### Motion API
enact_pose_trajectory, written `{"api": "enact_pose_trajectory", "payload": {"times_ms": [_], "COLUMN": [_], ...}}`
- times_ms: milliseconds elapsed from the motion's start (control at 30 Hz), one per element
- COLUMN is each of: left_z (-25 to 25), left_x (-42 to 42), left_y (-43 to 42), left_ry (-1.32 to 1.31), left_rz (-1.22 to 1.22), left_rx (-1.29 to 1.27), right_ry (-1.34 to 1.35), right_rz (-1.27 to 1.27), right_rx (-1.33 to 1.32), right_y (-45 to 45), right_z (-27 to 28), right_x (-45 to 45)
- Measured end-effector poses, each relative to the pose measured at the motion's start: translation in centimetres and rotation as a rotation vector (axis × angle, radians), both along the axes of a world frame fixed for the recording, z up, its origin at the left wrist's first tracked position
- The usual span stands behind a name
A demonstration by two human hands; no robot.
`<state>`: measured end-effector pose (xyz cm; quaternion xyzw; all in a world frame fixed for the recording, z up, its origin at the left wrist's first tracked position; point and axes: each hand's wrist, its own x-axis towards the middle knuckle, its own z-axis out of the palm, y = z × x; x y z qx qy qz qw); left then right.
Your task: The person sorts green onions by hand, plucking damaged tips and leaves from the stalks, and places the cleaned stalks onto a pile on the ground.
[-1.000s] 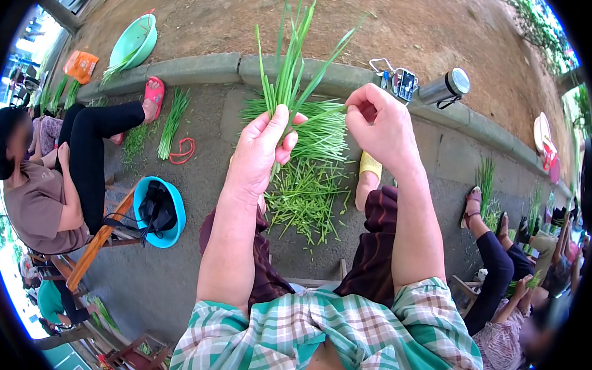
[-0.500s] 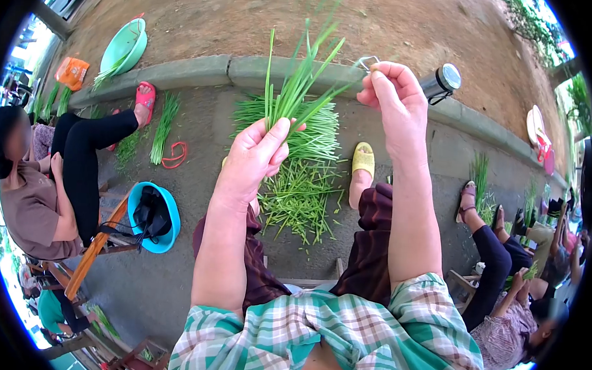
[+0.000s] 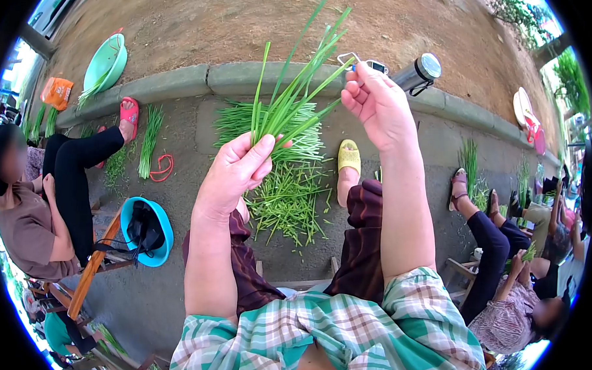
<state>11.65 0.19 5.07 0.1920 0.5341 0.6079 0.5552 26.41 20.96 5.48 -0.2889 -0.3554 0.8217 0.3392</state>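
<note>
A loose fan of long green stalks (image 3: 289,106) is gripped in my left hand (image 3: 240,170), thumb pressed over the lower ends, the tips spreading up and right. My right hand (image 3: 377,106) is raised to the right of the bunch, thumb and forefinger pinched at the tip of one long leaf. Below my hands on the pavement lies a pile of pale-stemmed stalks (image 3: 301,141), its left part behind the held bunch. Nearer to me is a heap of short cut green pieces (image 3: 285,201).
A steel flask (image 3: 417,73) stands by the stone curb (image 3: 153,87). On the left are a seated person (image 3: 37,228), a blue basin (image 3: 160,245) holding a black bag, and a mint basin (image 3: 106,64). Other seated people (image 3: 510,316) are at right.
My right hand has swung from close by the bunch up and outward, its fingers now turned upward. My left hand keeps the bunch, whose leaves have fanned out. The whole view has shifted slightly.
</note>
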Motion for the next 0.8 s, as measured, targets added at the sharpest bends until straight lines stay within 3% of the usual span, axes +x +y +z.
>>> {"api": "enact_pose_trajectory", "payload": {"times_ms": [300,467,800], "left_z": [0.1,0.0,0.4], "left_x": [-0.3,-1.1,-2.2], "left_y": [-0.1,-0.5,-0.8], "left_ry": [0.044,0.091,0.135], "left_rz": [-0.029,-0.010,0.118], "left_rx": [-0.017,-0.049,-0.052], "right_ry": [-0.114,-0.415,-0.601], "right_rz": [0.066,0.052,0.274], "right_rx": [0.072,0.444,0.825], "right_y": [-0.5,-0.8,-0.3], "right_z": [1.0,1.4,1.2], "right_x": [-0.3,-0.5,0.8]}}
